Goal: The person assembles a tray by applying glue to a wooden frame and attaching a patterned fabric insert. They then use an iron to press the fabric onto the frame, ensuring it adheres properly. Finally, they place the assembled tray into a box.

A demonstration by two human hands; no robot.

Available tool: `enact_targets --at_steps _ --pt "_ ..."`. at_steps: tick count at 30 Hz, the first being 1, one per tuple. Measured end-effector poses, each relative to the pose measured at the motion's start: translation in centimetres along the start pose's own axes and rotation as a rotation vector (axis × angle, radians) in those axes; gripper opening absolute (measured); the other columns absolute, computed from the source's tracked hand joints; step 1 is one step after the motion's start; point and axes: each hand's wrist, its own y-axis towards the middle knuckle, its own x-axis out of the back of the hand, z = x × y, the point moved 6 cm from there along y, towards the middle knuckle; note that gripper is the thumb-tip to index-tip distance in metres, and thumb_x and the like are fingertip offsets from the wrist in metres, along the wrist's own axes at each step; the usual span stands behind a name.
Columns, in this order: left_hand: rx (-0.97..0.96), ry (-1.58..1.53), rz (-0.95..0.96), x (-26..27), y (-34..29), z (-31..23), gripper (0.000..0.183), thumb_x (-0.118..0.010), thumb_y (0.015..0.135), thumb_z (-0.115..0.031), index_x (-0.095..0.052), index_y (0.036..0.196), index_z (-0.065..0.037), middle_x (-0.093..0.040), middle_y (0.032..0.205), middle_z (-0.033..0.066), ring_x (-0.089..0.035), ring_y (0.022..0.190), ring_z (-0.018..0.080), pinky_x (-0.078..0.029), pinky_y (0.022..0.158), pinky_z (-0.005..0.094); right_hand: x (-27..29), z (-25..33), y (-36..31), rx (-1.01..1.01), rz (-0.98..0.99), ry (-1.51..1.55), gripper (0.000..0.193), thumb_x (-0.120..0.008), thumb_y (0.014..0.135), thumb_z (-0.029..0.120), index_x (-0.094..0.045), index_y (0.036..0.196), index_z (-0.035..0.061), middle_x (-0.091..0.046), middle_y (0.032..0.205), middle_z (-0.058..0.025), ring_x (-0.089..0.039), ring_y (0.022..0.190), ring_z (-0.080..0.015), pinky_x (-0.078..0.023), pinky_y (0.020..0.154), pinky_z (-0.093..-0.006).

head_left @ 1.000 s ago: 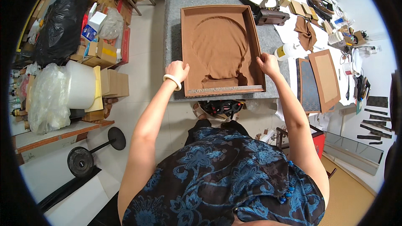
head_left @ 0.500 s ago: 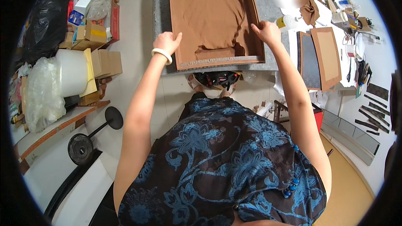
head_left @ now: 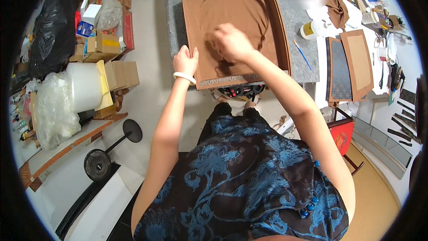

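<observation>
A shallow brown tray-like box [head_left: 191, 31] lies on the grey-covered table. Brown cloth [head_left: 236, 6] lines its inside, with a large round outline and wrinkles toward the near end. Along the near wall runs a patterned greyish strip [head_left: 223, 80]. My left hand [head_left: 185, 61], with a pale bangle at the wrist, is closed on the box's left wall near the front corner. Over the cloth, left of the box's middle, is my right hand [head_left: 231, 43]. Its fingers look curled but are smeared by motion, so whether they pinch the cloth does not show.
On the table's right are a white bottle with a yellow label [head_left: 312, 29] and a blue brush [head_left: 303, 56]. Beyond lie brown-edged panels [head_left: 356, 60] and a crumpled brown cloth [head_left: 337, 9]. Cardboard boxes [head_left: 122, 73] and plastic bags fill the left side.
My right hand has left the box's right wall and moved left over the cloth. My left hand stays at the left wall. The whole view has shifted slightly.
</observation>
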Motion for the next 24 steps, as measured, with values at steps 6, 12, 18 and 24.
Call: enact_targets --at_steps 6,12,18,24 --pt "0.024 -0.117 0.024 0.1 0.0 -0.1 0.047 -0.077 0.090 -0.032 -0.044 0.071 -0.004 -0.050 0.057 0.0162 -0.053 0.054 0.0425 -0.043 0.054 0.0515 -6.6 -7.5 10.6 -0.011 -0.094 -0.418 0.058 -0.058 0.094 0.026 -0.048 0.151 0.0174 -0.040 0.158 -0.0157 -0.033 0.150 -0.0388 -0.022 0.120 -0.0684" --pt "0.015 -0.310 0.009 -0.2 -0.2 -0.6 0.050 -0.077 0.092 -0.024 -0.037 0.071 -0.003 -0.040 0.055 0.0135 -0.038 0.048 0.0326 -0.038 0.049 0.0433 4.9 -8.7 7.8 -0.064 -0.395 -0.185 0.025 -0.067 0.093 0.014 -0.072 0.117 0.0051 -0.069 0.128 -0.0120 -0.054 0.135 -0.0341 -0.038 0.118 -0.0527" --pt "0.207 -0.720 0.001 -1.3 -1.1 2.7 0.023 -0.063 0.105 -0.018 -0.056 0.090 -0.002 -0.049 0.069 -0.0018 -0.042 0.063 0.0085 -0.038 0.056 0.0268 11.9 -13.1 -10.1 -0.690 -0.479 -0.285 0.041 -0.073 0.096 0.018 -0.064 0.133 0.0032 -0.065 0.135 -0.0170 -0.061 0.126 -0.0350 -0.046 0.109 -0.0432" --pt "0.200 -0.948 0.420 -3.5 0.2 -0.9 0.068 -0.059 0.106 -0.019 -0.023 0.161 0.000 -0.040 0.158 0.0158 -0.040 0.145 0.0247 -0.032 0.120 0.0385 5.5 -15.1 -16.9 -0.986 -0.255 0.451 0.052 -0.070 0.101 0.023 -0.053 0.143 -0.0019 -0.068 0.130 -0.0195 -0.066 0.116 -0.0215 -0.051 0.099 -0.0339"
